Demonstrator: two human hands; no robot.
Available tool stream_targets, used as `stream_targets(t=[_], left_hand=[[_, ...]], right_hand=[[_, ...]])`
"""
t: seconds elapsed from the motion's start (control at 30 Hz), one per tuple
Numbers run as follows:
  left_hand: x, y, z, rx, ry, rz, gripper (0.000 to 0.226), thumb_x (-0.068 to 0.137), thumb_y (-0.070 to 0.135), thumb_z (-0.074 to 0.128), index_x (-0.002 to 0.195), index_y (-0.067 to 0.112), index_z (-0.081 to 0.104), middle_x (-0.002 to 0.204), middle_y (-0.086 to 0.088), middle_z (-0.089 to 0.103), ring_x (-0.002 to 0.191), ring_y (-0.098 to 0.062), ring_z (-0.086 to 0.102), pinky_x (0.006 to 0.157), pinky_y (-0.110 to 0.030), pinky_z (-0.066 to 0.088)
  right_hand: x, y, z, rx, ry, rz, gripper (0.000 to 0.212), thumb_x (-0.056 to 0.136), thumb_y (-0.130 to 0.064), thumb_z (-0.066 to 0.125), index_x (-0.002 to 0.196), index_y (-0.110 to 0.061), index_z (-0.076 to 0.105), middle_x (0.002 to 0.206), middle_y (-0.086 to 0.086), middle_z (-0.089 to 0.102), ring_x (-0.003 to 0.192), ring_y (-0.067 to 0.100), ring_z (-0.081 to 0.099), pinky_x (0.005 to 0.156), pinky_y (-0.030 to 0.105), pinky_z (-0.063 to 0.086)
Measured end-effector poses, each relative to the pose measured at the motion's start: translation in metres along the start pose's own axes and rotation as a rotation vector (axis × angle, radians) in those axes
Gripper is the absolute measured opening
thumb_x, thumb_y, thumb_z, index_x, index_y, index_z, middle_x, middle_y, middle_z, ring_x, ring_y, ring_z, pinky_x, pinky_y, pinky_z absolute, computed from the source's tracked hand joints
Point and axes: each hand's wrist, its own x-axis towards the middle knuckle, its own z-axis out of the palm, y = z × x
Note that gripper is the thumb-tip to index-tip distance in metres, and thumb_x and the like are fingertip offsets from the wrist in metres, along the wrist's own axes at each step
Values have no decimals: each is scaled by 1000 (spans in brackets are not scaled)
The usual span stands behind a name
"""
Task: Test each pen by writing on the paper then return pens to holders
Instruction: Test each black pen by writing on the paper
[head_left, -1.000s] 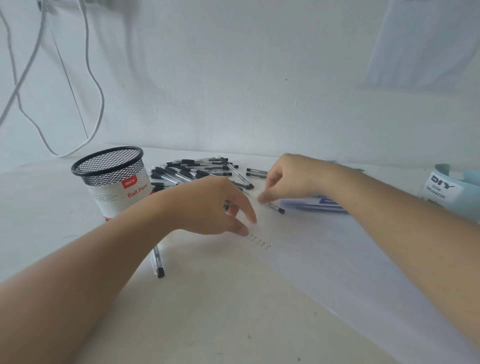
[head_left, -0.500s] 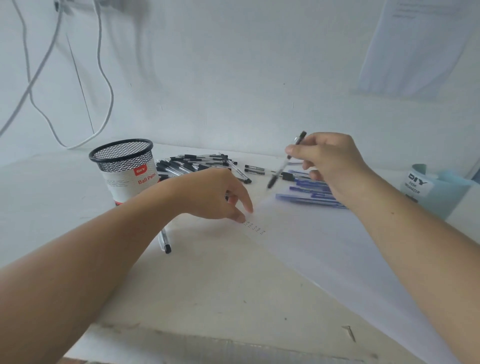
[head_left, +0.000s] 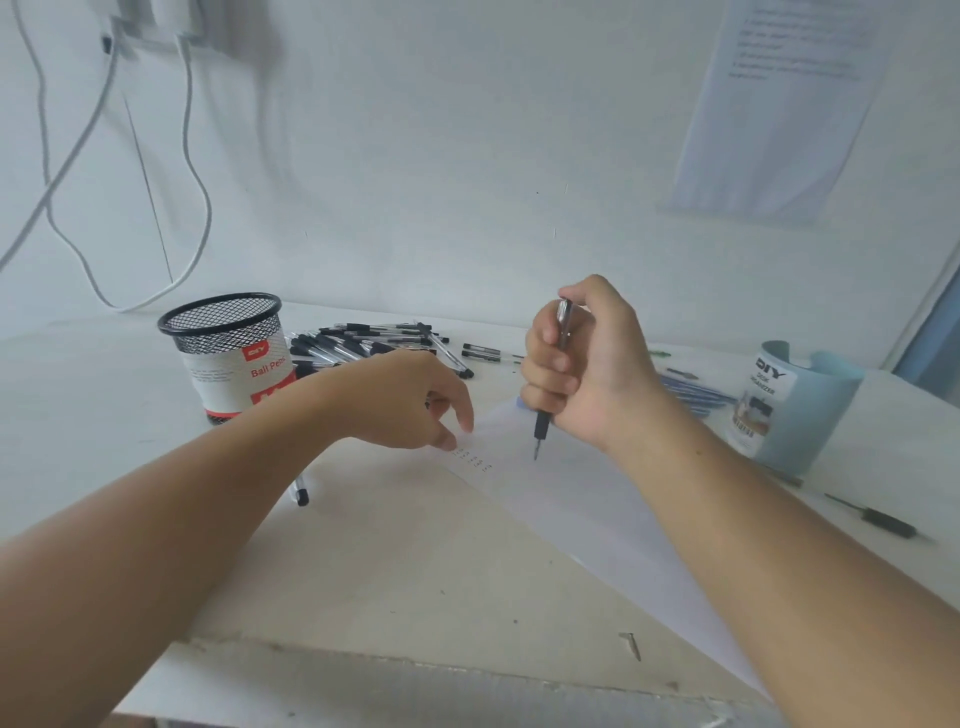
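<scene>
My right hand (head_left: 582, 364) grips a black pen (head_left: 542, 428) upright in a fist, tip down just above the white paper (head_left: 597, 514). Fingertips of my left hand (head_left: 410, 400) press the paper's left corner, beside a few small written marks (head_left: 472, 460). A black mesh holder (head_left: 228, 353) labelled Ball Pens stands at the left. A pile of black pens (head_left: 363, 345) lies behind my left hand. Blue pens (head_left: 696, 395) lie to the right, partly hidden by my right wrist. A light blue holder (head_left: 800, 410) labelled DIY stands at the right.
One pen (head_left: 301, 491) lies on the desk under my left forearm, and another dark pen (head_left: 883, 517) lies at the right edge. White cables (head_left: 192, 171) hang on the wall at the back left. The desk's front edge (head_left: 415, 675) is chipped.
My right hand picked a black pen off the desk, lifted it, then turned it upright and brought its tip down over the paper. My left hand stayed on the paper's corner.
</scene>
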Motion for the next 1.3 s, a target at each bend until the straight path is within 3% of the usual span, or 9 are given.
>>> stream_targets(t=[0.13,0.2,0.33,0.4,0.5,0.7,0.8,1.03,1.3], left_hand=[[0,0,1,-16,7,4,16,87,31,80,98,42,75,76,11,56,61,-2,48,67,-23,42],[0,0,1,-25,11,6,16,86,31,80,97,42,75,75,11,56,61,-2,47,66,-23,41],[-1,-2,1,-37,10,6,16,86,33,80,96,45,75,75,11,55,59,-2,46,67,-24,41],[0,-3,1,-40,10,10,17,86,35,80,97,47,74,75,11,54,59,-2,46,68,-25,42],[0,-3,1,-33,6,14,17,86,36,80,97,48,74,74,12,54,59,-2,46,67,-24,41],[-1,-5,0,-39,-2,21,18,86,36,79,98,48,74,76,10,55,60,-3,47,67,-24,41],[0,-4,0,-38,-5,30,17,86,36,79,98,47,75,75,8,53,59,-4,45,66,-24,39],[-1,-3,0,-36,-6,24,17,86,37,79,98,48,74,73,10,52,59,-3,45,65,-25,40],[-1,-4,0,-45,-4,20,17,86,37,79,99,48,74,75,9,53,60,-4,45,68,-26,40]], right_hand=[[-6,-2,-4,48,-125,-35,29,87,-41,65,83,-13,60,71,2,51,52,13,26,46,26,15],[-7,-1,-3,-56,-121,-19,12,94,-19,63,102,-12,67,69,-4,52,43,6,23,38,19,18],[-10,-4,-2,-131,-141,164,33,103,-23,53,129,-9,67,76,6,59,41,10,37,48,23,49],[-14,-7,-4,-240,-235,287,58,104,-52,41,120,-6,72,77,12,61,53,23,54,63,36,57],[-14,-3,-14,-424,-254,336,87,96,-74,28,89,-3,78,53,9,45,44,18,34,46,22,37],[-17,8,-27,-425,-311,208,12,84,-19,74,79,-10,67,59,5,49,46,11,36,38,18,27],[-14,23,-24,-611,-222,76,17,88,-1,73,83,-11,60,58,5,40,45,11,26,42,18,17],[-16,42,-16,-971,-95,-232,39,80,-10,85,60,-13,51,48,-8,44,43,6,35,44,19,27],[-16,49,-18,-999,-107,-243,46,82,-3,78,54,-15,45,55,1,40,52,13,35,50,23,27]])
